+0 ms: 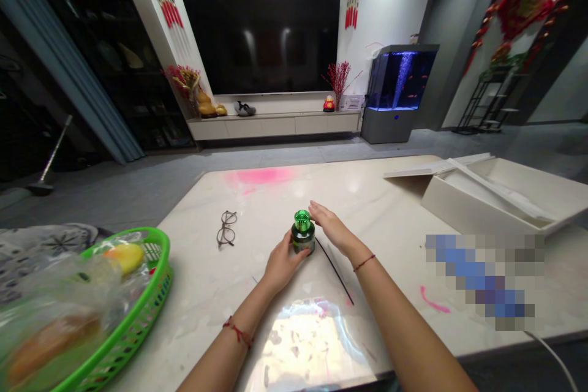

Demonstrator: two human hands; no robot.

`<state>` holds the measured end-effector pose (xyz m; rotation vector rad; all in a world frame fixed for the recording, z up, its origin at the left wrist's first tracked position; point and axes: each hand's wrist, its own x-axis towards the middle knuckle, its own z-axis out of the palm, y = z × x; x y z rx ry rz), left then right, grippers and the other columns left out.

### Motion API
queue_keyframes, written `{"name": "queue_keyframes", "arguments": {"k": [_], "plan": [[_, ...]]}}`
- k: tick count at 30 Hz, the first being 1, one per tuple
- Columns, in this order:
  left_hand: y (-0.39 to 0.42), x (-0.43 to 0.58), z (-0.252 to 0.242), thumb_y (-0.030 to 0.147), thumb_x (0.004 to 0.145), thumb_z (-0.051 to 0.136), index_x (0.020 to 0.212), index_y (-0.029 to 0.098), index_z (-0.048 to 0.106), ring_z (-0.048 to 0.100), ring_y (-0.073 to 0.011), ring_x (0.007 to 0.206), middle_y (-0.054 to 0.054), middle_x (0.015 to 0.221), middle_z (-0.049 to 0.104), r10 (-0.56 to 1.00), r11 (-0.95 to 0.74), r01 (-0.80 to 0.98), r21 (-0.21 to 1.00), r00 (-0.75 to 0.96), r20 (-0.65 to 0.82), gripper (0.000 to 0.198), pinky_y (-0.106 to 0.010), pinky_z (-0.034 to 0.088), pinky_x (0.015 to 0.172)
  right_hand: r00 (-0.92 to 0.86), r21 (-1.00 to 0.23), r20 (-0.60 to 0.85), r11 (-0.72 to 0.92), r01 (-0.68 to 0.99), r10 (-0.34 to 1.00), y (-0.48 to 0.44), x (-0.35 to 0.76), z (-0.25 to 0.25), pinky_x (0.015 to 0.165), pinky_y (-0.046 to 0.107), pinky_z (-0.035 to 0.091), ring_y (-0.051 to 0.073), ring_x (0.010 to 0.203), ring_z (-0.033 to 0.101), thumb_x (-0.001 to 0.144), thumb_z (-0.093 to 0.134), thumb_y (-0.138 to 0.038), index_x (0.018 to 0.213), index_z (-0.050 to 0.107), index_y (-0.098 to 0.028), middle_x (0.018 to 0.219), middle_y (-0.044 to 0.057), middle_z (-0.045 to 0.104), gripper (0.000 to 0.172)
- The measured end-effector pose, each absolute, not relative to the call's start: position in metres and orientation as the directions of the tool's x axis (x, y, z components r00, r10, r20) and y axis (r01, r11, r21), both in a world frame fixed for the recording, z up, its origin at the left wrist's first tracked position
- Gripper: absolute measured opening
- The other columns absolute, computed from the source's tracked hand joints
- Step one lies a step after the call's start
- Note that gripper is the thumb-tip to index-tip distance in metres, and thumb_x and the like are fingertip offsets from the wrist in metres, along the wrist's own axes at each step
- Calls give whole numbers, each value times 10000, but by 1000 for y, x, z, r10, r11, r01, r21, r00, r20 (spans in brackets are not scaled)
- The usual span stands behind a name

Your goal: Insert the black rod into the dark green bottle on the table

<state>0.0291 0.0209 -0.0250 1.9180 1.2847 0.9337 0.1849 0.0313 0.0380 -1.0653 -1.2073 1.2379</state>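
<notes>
Snugly, the left hand (283, 267) cups a dark, green-capped bottle (303, 236); the open right hand (331, 228) touches its cap (302, 220).

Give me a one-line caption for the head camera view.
Left hand holds green-capped bottle; right fingertips touch its cap.

A small bottle (303, 231) stands on the counter (294, 190) between the left hand (282, 263) and right hand (333, 228); eyeglasses (226, 228) are placed to its left, a basket (133, 294) near left, a box (496, 196) far right.
</notes>
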Motion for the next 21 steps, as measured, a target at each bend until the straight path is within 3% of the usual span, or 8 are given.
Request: {"name": "queue_keyframes", "arguments": {"k": [1,3,5,7,12,17,19,21], "plan": [[21,30,-26,337,726,596,1256,216,377,527,-200,1083,-69,1210,555,944,-313,495,811,256,207,586,-331,383,924,-46,-993,74,69,-99,996,30,187,40,964,367,353,213,1098,523,718,562,-512,1143,543,-173,1191,94,562,543],[21,31,-26,353,726,596,1215,207,423,548,-207,1046,-72,1174,578,953,-295,518,803,223,206,539,-339,397,901,-39,-993,83,79,-93,996,26,196,44,927,380,380,213,964,596,728,529,-555,1099,571,-143,894,77,676,556],[21,32,-26,367,730,590,1181,201,461,562,-214,1016,-76,1143,595,961,-272,547,792,193,197,497,-344,406,881,-1,-994,72,72,-84,997,24,205,46,845,382,428,207,738,634,741,459,-614,1012,611,-96,496,6,590,604],[19,32,-25,371,726,593,1188,205,462,562,-221,1012,-76,1138,596,967,-254,587,768,168,191,508,-350,406,874,76,-995,66,71,-64,995,23,209,46,765,375,454,193,590,604,743,404,-649,948,627,-83,363,-38,465,643],[15,33,-24,367,703,612,1220,221,443,560,-227,1004,-65,1126,603,964,-264,644,718,165,206,563,-353,403,867,101,-996,88,89,-8,991,26,202,40,881,366,382,208,955,574,734,491,-577,1134,527,-169,770,52,677,572],[14,33,-20,352,696,622,1204,214,465,571,-226,988,-69,1093,620,968,-249,648,720,158,193,549,-343,411,853,312,-980,170,125,158,935,31,207,35,831,381,412,225,844,603,789,422,-521,1029,585,-141,701,59,664,478],[14,34,-18,346,693,625,1202,218,469,572,-227,992,-69,1096,622,970,-244,642,727,162,182,547,-343,411,855,255,-965,231,187,185,939,31,207,31,873,377,398,216,925,589,738,541,-452,1120,535,-173,878,67,677,474],[14,34,-17,335,692,627,1210,226,461,569,-224,1000,-62,1106,618,977,-215,638,740,148,156,555,-341,410,861,73,-958,270,261,119,960,30,199,26,943,365,360,203,1080,524,655,657,-362,1231,440,-214,1137,76,602,633]]}}
